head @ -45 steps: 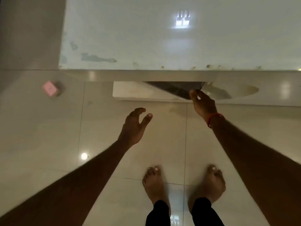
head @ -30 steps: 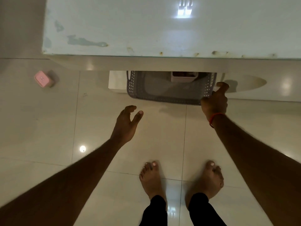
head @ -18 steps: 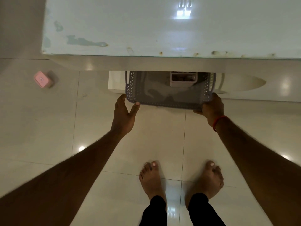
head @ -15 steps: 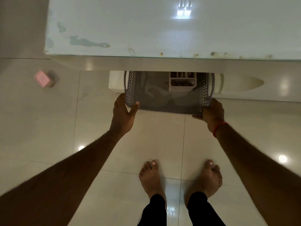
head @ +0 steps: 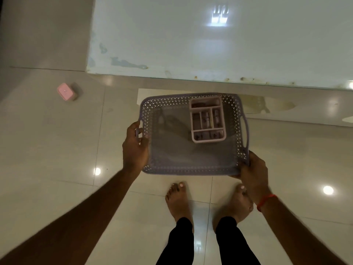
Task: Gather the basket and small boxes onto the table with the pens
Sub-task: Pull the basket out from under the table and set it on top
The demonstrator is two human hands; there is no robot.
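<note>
I hold a lilac perforated basket [head: 179, 153] in the air in front of the white table [head: 210, 44], just below its near edge. My left hand [head: 134, 148] grips the basket's left side at the handle. My right hand [head: 252, 167] grips its near right corner. A pale pink divided box [head: 207, 119] with small items in its compartments sits inside the basket, toward the far right. A small pink box [head: 65, 91] lies on the floor at the left.
Glossy beige floor tiles surround me, with my bare feet [head: 179, 201] below the basket. A white base slab [head: 145, 94] shows under the table edge. A grey wall or floor strip runs along the far left.
The basket has come out from under the table toward me and upward. Both hands now grip it; my left hand reached it about half a second ago.
</note>
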